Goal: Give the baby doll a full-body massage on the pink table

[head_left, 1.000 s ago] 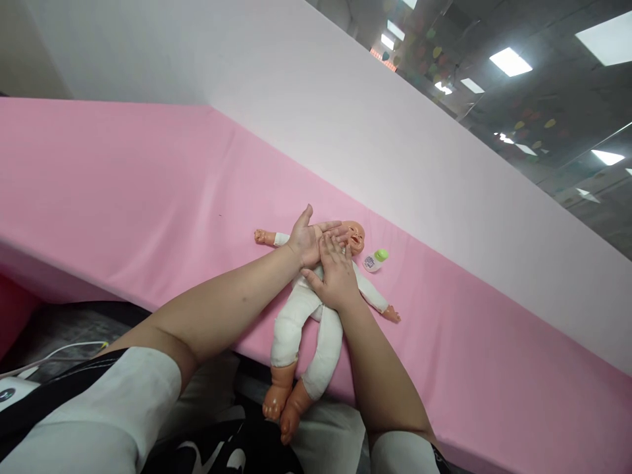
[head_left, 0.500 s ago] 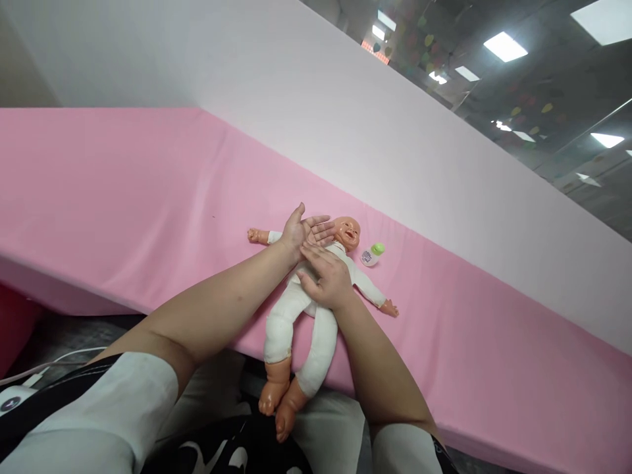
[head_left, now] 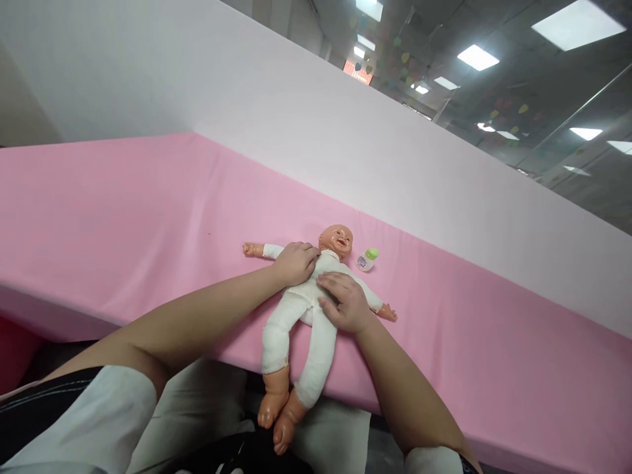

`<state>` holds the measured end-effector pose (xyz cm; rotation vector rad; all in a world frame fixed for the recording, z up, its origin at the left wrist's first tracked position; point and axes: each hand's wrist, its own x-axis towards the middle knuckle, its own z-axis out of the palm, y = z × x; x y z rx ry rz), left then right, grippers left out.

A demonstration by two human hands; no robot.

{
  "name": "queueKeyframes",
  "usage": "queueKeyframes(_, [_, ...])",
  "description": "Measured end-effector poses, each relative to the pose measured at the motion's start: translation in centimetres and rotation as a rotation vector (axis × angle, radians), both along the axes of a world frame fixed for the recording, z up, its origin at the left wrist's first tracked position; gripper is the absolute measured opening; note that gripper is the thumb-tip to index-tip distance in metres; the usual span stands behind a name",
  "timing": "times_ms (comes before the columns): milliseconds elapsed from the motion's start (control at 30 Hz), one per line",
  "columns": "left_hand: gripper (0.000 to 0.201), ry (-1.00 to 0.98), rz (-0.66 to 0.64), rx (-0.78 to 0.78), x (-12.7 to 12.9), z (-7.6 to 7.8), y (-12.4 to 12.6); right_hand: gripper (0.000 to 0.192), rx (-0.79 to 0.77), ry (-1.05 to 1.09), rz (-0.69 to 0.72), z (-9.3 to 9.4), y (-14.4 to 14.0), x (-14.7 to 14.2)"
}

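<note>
- A baby doll (head_left: 301, 309) in a white bodysuit lies on its back on the pink-covered counter (head_left: 123, 217), head towards the white panel (head_left: 296, 112) behind and both arms spread outwards.
- The doll's legs overhang the near edge of the counter; its bare feet (head_left: 276, 415) hang in front of the person's lap.
- The left hand (head_left: 295, 263) rests palm down on the doll's upper chest and shoulder, just beside the neck. The fingers are loosely curled against the fabric; whether they pinch any cloth cannot be told.
- The right hand (head_left: 345, 301) lies flat on the doll's torso, on the side of the arm that reaches to the right. The fingers are extended and spread, pressing on the bodysuit with nothing gripped.
- The two hands are near each other across the chest but do not touch.
- The doll's head (head_left: 336, 239) is uncovered, face turned upwards.
- A small white bottle with a green cap (head_left: 368, 259) lies on its side on the counter just beside the doll's head, apart from both hands.
- Both forearms are bare, with white short sleeves (head_left: 99, 415) showing at the bottom of the view.
</note>
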<state>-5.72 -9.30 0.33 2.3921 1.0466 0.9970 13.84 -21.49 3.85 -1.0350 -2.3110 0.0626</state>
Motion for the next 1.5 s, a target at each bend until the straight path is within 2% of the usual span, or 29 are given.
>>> queueKeyframes(133, [0.045, 0.199, 0.038, 0.062, -0.9, 0.1, 0.3, 0.044, -0.064, -0.05, 0.129, 0.7, -1.8, -0.9])
queueKeyframes(200, [0.049, 0.24, 0.046, 0.048, -0.9, 0.2, 0.6, 0.046, -0.118, -0.095, 0.197, 1.1, -2.4, -1.6])
queueKeyframes(267, [0.049, 0.248, 0.048, 0.03, -0.9, 0.4, 0.8, 0.051, -0.158, -0.176, 0.204, 1.4, -2.8, -2.2])
queueKeyframes(367, [0.047, 0.243, 0.034, 0.003, -0.9, 0.5, 1.0, 0.064, -0.217, -0.303, 0.059, 1.4, -2.5, -2.1])
queueKeyframes(467, [0.049, 0.259, 0.003, -0.012, -1.0, 0.7, 1.0, 0.072, -0.273, -0.334, -0.094, 0.9, -1.2, -0.8])
queueKeyframes(633, [0.051, 0.241, 0.004, -0.019, -0.9, 0.7, 0.9, 0.067, -0.319, -0.211, -0.269, 0.0, 1.3, 2.1])
queueKeyframes(800, [0.043, 0.183, 0.037, 0.012, -0.8, 0.8, 0.2, 0.058, -0.393, -0.099, -0.456, 0.3, 1.8, 3.5])
queueKeyframes(867, [0.039, 0.118, -0.015, 0.036, -0.7, 1.2, -0.5, 0.054, -0.442, -0.119, -0.534, 0.5, 1.8, 3.8])
queueKeyframes(967, [0.035, -0.015, -0.17, 0.016, -0.6, 2.0, -2.4, 0.054, -0.487, -0.16, -0.602, 0.4, 2.1, 4.2])
queueKeyframes(1167, [0.031, -0.11, -0.591, -0.189, -0.5, 3.3, -5.7, 0.055, -0.48, -0.184, -0.625, 0.0, 2.5, 4.5])
queueKeyframes(1233, [0.032, -0.109, -0.678, -0.22, -0.4, 3.3, -6.0, 0.055, -0.482, -0.187, -0.623, -0.1, 2.5, 4.6])
queueKeyframes(1333, [0.036, -0.084, -0.692, -0.172, -0.1, 2.8, -5.6, 0.054, -0.484, -0.173, -0.609, -0.2, 2.6, 4.8])
queueKeyframes(1400, [0.042, -0.069, -0.644, -0.146, 0.0, 2.3, -5.0, 0.054, -0.487, -0.15, -0.599, -0.3, 2.6, 4.9])
queueKeyframes(1500, [0.049, -0.089, -0.533, -0.185, 0.2, 1.6, -3.9, 0.055, -0.497, -0.117, -0.583, -0.4, 2.5, 4.9])
